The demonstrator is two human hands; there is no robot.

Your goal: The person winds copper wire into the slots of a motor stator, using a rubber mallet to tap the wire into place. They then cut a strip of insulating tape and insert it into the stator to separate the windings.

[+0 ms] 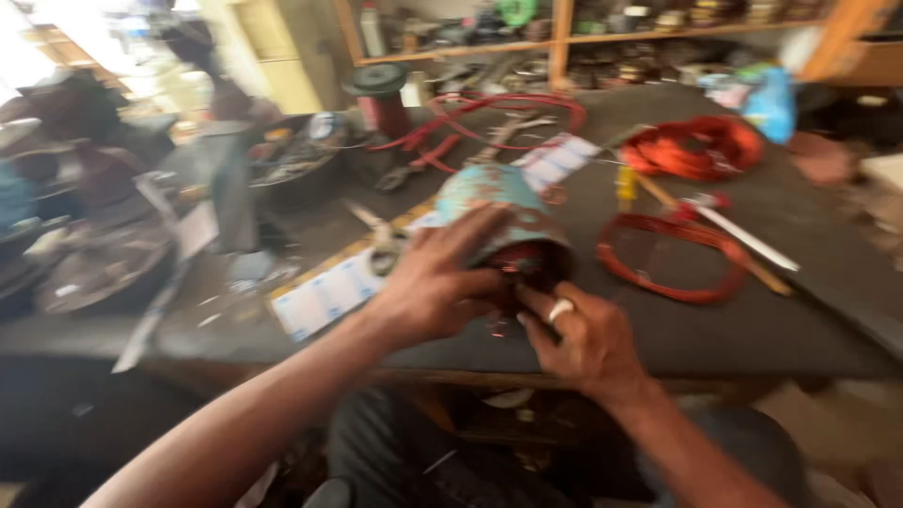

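Observation:
A rusty turquoise motor housing [499, 202] lies on its side on the dark workbench [752, 329], its open end with reddish copper windings [527, 261] facing me. My left hand [433, 282] grips the housing from the left side, fingers spread over its shell. My right hand [574, 334], wearing a pale ring, reaches its fingers into the open end at the windings. The frame is blurred by motion.
A red wire coil [673, 259] lies right of the housing, an orange wire bundle [696, 146] behind it. Pliers [414, 165], a red cable loop [508, 108], a ruler-like strip [324, 292], a spool [381, 89] and cluttered shelves [564, 38] sit around. Metal parts [94, 263] crowd the left.

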